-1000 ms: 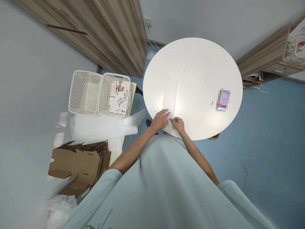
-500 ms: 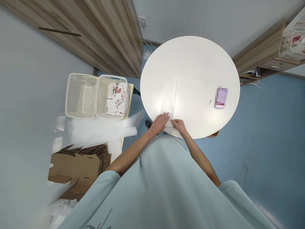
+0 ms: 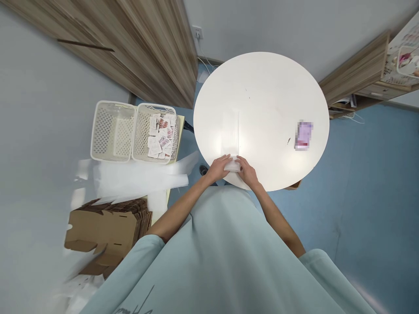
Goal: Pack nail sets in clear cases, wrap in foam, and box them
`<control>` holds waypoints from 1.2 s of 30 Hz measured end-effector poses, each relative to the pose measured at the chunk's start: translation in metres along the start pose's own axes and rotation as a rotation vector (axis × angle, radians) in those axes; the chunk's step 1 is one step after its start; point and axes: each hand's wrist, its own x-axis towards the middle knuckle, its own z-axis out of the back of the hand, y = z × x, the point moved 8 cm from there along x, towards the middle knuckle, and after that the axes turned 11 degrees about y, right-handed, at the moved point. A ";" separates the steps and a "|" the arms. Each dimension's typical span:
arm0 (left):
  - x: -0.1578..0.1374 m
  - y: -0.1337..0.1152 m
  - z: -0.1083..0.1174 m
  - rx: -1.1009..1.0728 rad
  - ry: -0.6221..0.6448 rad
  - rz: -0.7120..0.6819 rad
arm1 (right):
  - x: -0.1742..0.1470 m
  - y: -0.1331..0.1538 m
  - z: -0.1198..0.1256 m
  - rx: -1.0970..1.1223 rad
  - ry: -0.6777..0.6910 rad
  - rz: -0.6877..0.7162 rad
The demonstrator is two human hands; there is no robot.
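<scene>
A translucent white sheet [image 3: 231, 131] lies lengthwise on the round white table [image 3: 271, 87]. Its near end is folded over into a flat, wrapped packet [image 3: 232, 165]. My left hand [image 3: 218, 168] grips the left edge of that folded end, with the fingertips on top. On the right edge, the curled fingers of my right hand [image 3: 247, 172] hold the same fold. Whatever may lie inside the fold cannot be made out.
A pixelated purple object [image 3: 303, 136] lies on the table's right side. At left stand two white baskets [image 3: 113, 131], one holding several printed cards [image 3: 160, 139]. White foam sheets [image 3: 137, 181] and flattened cardboard boxes [image 3: 101, 229] lie nearer me.
My right hand has shifted from pinching the sheet's edge to gripping the fold's right side. My left hand has moved off the sheet's top to its left edge. The near end now looks folded.
</scene>
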 end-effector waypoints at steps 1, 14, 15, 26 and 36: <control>-0.001 0.002 0.003 -0.031 -0.025 0.004 | 0.001 -0.002 0.002 0.029 -0.009 0.005; 0.003 0.036 0.040 -0.369 -0.269 0.329 | 0.042 -0.014 0.027 0.162 -0.120 -0.146; 0.005 0.038 0.042 -0.370 -0.288 0.367 | 0.045 -0.016 0.027 0.159 -0.125 -0.167; 0.024 0.046 0.049 -0.297 -0.262 0.569 | 0.066 -0.026 0.026 0.130 -0.129 -0.383; 0.040 -0.002 0.066 0.069 -0.342 0.202 | 0.082 0.016 0.031 -0.181 -0.078 0.022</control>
